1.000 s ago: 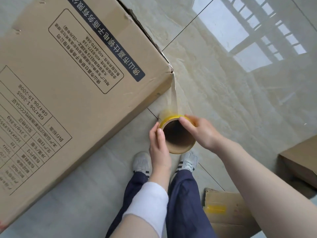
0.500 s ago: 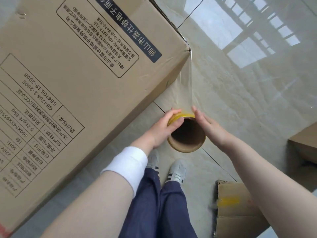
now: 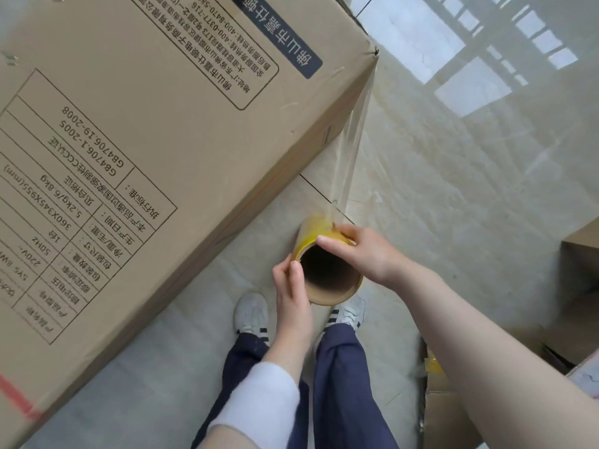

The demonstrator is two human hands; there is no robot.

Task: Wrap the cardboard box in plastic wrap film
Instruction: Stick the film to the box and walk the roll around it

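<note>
A large printed cardboard box (image 3: 155, 131) fills the upper left and stands on the tiled floor. A roll of plastic wrap film (image 3: 327, 273) on a brown cardboard core, with a yellowish rim, is held upright near the box's right corner. A clear strip of film (image 3: 351, 147) stretches from the roll up to that corner. My left hand (image 3: 291, 293) grips the roll's left rim with the thumb inside the core. My right hand (image 3: 359, 251) holds the top right rim, fingers on the film.
The glossy tiled floor (image 3: 453, 189) shows window reflections at the upper right. My feet in grey shoes (image 3: 251, 312) stand under the roll. Smaller cardboard boxes sit at the right edge (image 3: 583, 254) and lower right (image 3: 444, 413).
The film strip between roll and box corner has grown longer. My left hand shifted from the roll's top rim down to its left side; the view moved closer to the box.
</note>
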